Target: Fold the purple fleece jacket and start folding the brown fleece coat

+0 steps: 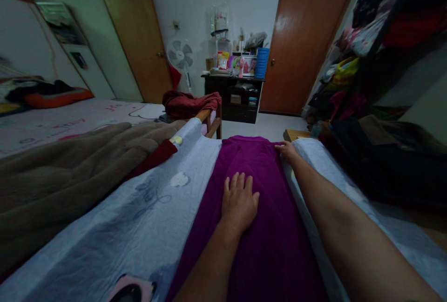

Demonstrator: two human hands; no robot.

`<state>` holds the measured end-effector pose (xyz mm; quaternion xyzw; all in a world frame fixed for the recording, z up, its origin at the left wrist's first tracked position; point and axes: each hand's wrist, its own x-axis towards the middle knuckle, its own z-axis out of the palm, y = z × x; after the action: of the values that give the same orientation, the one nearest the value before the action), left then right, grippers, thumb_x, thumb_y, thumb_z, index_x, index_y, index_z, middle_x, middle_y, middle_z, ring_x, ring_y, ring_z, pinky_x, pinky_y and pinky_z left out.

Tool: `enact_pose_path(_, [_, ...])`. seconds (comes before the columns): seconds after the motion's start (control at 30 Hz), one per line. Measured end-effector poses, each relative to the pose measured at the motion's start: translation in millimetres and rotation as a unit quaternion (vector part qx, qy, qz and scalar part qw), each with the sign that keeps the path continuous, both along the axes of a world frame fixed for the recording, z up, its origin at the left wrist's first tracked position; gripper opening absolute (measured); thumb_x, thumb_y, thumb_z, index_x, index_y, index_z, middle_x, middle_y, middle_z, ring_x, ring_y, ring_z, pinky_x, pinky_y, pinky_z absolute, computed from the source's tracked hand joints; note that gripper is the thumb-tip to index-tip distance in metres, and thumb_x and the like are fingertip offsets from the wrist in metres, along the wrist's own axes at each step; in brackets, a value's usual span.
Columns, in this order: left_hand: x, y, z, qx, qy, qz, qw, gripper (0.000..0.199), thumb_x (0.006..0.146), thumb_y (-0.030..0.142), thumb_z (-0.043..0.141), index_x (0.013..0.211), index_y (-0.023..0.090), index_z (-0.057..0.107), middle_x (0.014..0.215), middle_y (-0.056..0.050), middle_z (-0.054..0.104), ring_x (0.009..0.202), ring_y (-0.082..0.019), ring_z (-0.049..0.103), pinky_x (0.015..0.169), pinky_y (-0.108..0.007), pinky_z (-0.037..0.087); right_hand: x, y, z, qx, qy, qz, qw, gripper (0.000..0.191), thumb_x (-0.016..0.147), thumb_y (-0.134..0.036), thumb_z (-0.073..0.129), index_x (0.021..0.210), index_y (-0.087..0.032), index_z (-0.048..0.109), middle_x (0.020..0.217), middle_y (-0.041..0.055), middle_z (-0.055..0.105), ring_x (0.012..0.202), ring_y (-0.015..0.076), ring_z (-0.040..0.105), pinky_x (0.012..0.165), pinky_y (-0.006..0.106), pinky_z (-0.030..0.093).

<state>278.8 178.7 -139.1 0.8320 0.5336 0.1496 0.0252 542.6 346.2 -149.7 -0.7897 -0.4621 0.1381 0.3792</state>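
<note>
A long purple garment [268, 241] lies spread lengthwise on the pale blue bedsheet [150, 213]. My left hand [239, 202] rests flat on its middle, palm down, fingers stretched out. At the garment's far right corner, my right hand [288, 151] pinches the edge between thumb and fingers. The far edge of the cloth lies near the end of the bed and looks fairly straight. Its near end runs out of view at the bottom, so its full shape is hidden.
A brown fleece blanket [87, 162] lies to the left, and dark folded clothes [387, 157] are piled at the right. A dark red cloth [192, 103] hangs over a wooden bed end. Beyond stand a fan [180, 55] and a dark cabinet [232, 99]. A pink-and-black object [132, 290] sits near the bottom.
</note>
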Motion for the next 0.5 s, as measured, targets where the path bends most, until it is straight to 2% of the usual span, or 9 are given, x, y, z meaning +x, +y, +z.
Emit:
enact_pose_path(0.17, [0,0,-2.2,0.008,-0.003,0.0,1.0,0.051,0.097,0.046,0.036,0.139,0.019,0.046,0.146,-0.01,0.046,0.14,-0.028,0.032,0.116,-0.052,0.022,1,17,-0.5,-0.057,-0.054,-0.024,0.997,0.026,0.075,-0.027,0.063,0.096,-0.012,0.069,0.092,0.0106,0.071,0.086,0.0212,0.063,0.072,0.026,0.045])
enact_pose_path(0.3, [0,1,-2.8,0.005,-0.002,0.0,1.0,0.052,0.096,0.046,0.036,0.14,0.02,0.045,0.147,-0.01,0.045,0.14,-0.028,0.031,0.116,-0.052,0.021,-6,20,-7.4,-0.092,-0.087,-0.036,0.991,0.032,0.083,-0.021,0.054,0.111,-0.008,0.062,0.108,0.0183,0.067,0.098,0.0253,0.063,0.079,0.03,0.045])
enact_pose_path(0.5, [0,1,-2.6,0.001,-0.006,0.0,1.0,0.052,0.096,0.046,0.036,0.141,0.02,0.045,0.147,-0.009,0.045,0.141,-0.028,0.03,0.116,-0.052,0.021,-20,12,-11.5,-0.126,-0.123,-0.028,0.984,0.039,0.094,-0.032,0.041,0.123,-0.011,0.055,0.111,0.0213,0.066,0.103,0.0286,0.063,0.084,0.037,0.045])
